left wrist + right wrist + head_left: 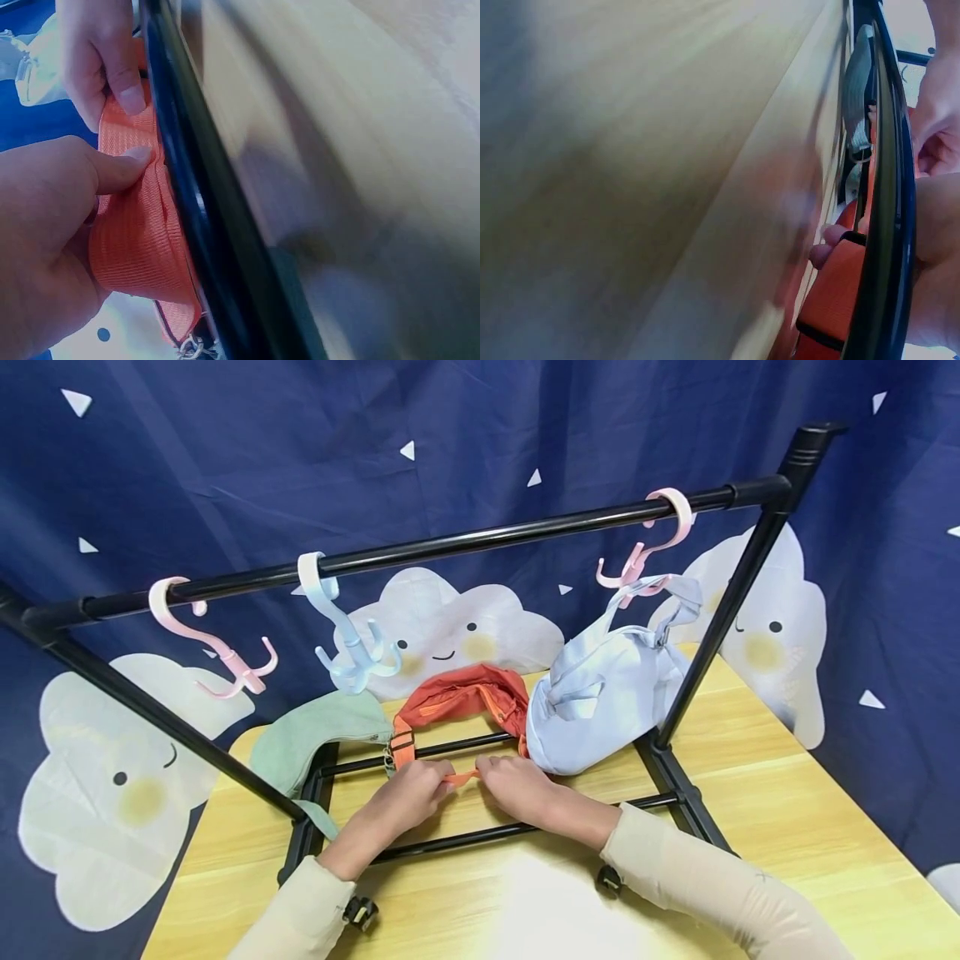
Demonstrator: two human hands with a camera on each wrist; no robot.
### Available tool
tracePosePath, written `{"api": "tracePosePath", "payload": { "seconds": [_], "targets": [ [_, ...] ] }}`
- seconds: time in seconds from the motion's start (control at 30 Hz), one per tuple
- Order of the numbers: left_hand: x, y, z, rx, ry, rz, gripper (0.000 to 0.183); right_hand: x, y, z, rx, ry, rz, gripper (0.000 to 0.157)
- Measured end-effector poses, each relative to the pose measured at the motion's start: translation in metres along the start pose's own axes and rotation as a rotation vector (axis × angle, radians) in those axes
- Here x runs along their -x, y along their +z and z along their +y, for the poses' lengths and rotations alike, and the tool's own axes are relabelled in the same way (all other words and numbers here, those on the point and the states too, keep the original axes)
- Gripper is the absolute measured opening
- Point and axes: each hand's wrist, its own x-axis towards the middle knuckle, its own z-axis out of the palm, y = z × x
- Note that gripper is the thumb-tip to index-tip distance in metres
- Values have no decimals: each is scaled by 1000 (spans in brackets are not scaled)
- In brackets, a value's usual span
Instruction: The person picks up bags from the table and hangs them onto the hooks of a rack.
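Observation:
A red shoulder bag (480,681) lies at the back of the wooden table, inside the base of a black rack. Its orange strap (135,240) loops forward to both hands. My left hand (408,797) pinches this strap, its thumb flat on the webbing in the left wrist view. Close by on the right, my right hand (521,785) pinches another part of it. In the right wrist view the black rack bar partly covers the right hand (937,255), and a black strap slider (821,334) shows near its fingers.
A green bag (322,731) lies left; a light blue bag (600,693) is at right, its handle at a pink hook (637,556). Another pink hook (225,656) and a blue hook (348,639) hang from the top bar (480,539). A lower bar (465,839) crosses beneath my wrists.

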Motion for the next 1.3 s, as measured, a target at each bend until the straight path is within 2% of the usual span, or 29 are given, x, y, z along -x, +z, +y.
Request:
{"api": "tracePosePath", "payload": {
  "seconds": [0.43,0.8,1.03,1.3],
  "targets": [
    [-1,-7,2,-50,-1,50,11,-2,-8,-1,-69,67,66,12],
    [-3,-11,2,-80,39,111,12,-5,-13,-3,-83,98,102,19],
    [-7,-14,3,-55,40,153,21,-7,-16,-2,-134,117,150,18],
    [-11,-19,6,-10,23,176,11,-10,-21,-1,-179,127,200,16]
  ]
}}
